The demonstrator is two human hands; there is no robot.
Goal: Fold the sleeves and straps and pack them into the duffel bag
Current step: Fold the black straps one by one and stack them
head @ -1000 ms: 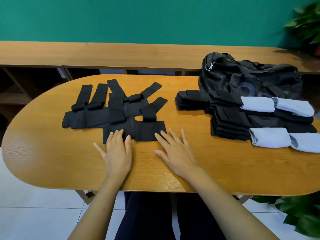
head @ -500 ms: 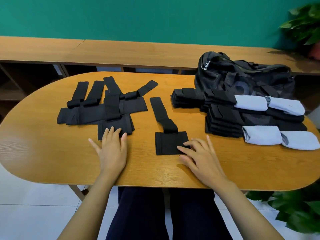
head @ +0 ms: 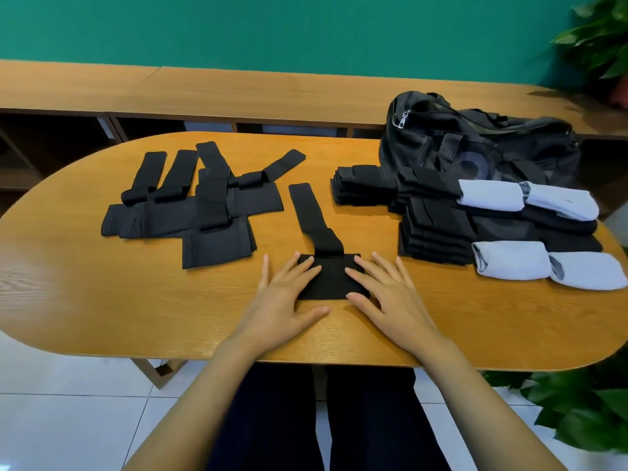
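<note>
One black strap (head: 324, 248) lies alone at the table's front middle, its square pad nearest me and its long tail pointing away. My left hand (head: 283, 297) rests flat on the pad's left edge with straight fingers. My right hand (head: 387, 294) lies flat on the pad's right edge. A heap of unfolded black straps (head: 197, 205) sits at the left. Stacks of folded black sleeves (head: 431, 219) and two light blue rolled sleeves (head: 526, 200) (head: 547, 270) lie at the right. The black duffel bag (head: 475, 144) slumps behind them.
The oval wooden table (head: 102, 300) has bare wood along its front edge. A long wooden bench (head: 238, 93) runs behind it against a green wall. Potted plants stand at the top right (head: 601, 39) and bottom right (head: 577, 409).
My right hand dragged one strap out of the left heap to the front middle. My left hand then left the heap and came to rest on the strap's pad beside the right hand.
</note>
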